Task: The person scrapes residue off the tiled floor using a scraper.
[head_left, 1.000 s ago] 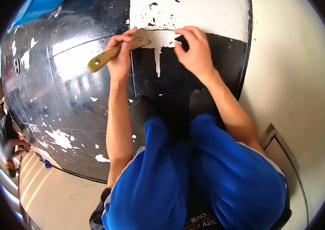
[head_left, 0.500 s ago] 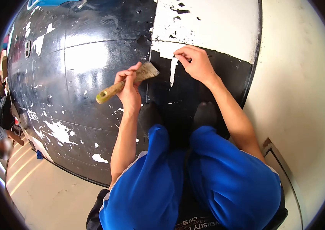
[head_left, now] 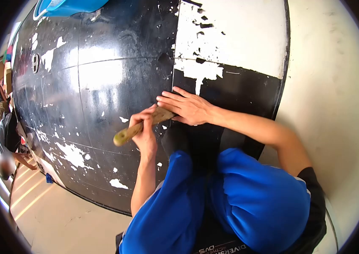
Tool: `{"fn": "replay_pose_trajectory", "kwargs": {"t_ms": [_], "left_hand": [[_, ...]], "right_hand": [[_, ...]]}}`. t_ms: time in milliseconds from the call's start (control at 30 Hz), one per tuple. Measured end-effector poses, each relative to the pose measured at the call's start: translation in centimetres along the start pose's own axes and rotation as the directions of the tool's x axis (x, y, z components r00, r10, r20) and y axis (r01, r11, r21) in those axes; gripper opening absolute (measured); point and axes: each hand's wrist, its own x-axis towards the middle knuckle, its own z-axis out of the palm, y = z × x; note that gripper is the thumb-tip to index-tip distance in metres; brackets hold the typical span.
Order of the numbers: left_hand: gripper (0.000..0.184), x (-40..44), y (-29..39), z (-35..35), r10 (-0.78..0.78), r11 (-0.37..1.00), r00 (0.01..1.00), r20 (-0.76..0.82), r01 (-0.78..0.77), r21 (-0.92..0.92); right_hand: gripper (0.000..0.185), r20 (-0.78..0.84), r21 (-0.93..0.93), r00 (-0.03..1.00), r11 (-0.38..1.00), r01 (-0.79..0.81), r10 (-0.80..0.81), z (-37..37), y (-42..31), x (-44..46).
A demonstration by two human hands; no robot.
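Far off on the left, another person [head_left: 8,135] in a dark top was bent low at the edge of the black floor [head_left: 107,97]. Up at the top was a blue tub [head_left: 71,6]. Nearer the middle, the left hand [head_left: 144,123] had its fingers curled shut around a scraper [head_left: 162,115], which lay slanted over the floor, its handle end sticking out to the left. Next came the right hand [head_left: 190,106], with its fingers long and spread, across the blade end of the scraper. Just above it was a bare white patch [head_left: 200,73] with a thin white strip running down. Dark flakes [head_left: 206,26] lay on the white square [head_left: 247,38] past that.

A moment ago the right hand's fingers were pinched up at the white patch. Now they had opened out and come over to the scraper. So both hands were at the scraper, and more of the patch showed.

The right hand hid the blade's tip, so I couldn't tell if its palm pressed on the blade or the floor. The tub was cut off at the top, and the other person was small and blurry.
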Motion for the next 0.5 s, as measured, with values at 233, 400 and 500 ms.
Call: {"fn": "replay_pose_trajectory", "kwargs": {"t_ms": [233,400,500], "left_hand": [[0.008,-1.8,0.5,-6.1,-0.001,0.995,0.973,-0.231,-0.021,-0.095],[0.010,-3.6,0.4,-7.4,0.038,0.998,0.969,-0.245,-0.049,-0.037],[0.011,-4.6,0.3,-7.4,0.035,0.998,0.976,-0.216,-0.044,-0.036]], "right_hand": [[0.072,0.177,-0.096,0.951,0.957,0.273,-0.253,-7.3,11.4,2.9],[0.054,-0.395,-0.452,0.915,0.848,-0.277,0.088,-16.5,23.1,4.6],[0.055,-0.441,-0.381,0.884,0.860,-0.340,0.155,-17.5,23.3,4.6]]}}
